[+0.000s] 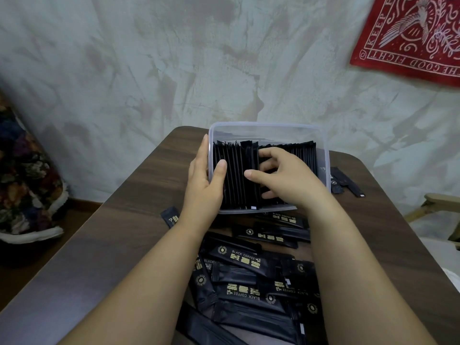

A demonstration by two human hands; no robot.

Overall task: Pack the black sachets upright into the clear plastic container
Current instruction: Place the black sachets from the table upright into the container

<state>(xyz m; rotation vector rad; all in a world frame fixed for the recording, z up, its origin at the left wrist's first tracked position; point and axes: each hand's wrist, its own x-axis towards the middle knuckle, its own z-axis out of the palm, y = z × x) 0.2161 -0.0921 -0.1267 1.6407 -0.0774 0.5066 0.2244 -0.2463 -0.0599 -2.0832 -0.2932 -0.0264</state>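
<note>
A clear plastic container (263,125) stands at the far side of the dark wooden table (119,235). Black sachets (235,175) stand upright in it in a tight row. My left hand (202,180) holds the container's left wall, thumb inside the rim and fingers along the outside. My right hand (286,178) is inside the container with its fingers curled among the standing sachets and its thumb against one of them. A loose pile of black sachets (249,282) lies flat between my forearms at the near side.
A few sachets (347,184) lie on the table right of the container, and one (171,216) lies by my left wrist. A red printed cloth (410,38) hangs on the wall. Floral fabric (25,180) is at the left, a wooden frame (438,202) at the right.
</note>
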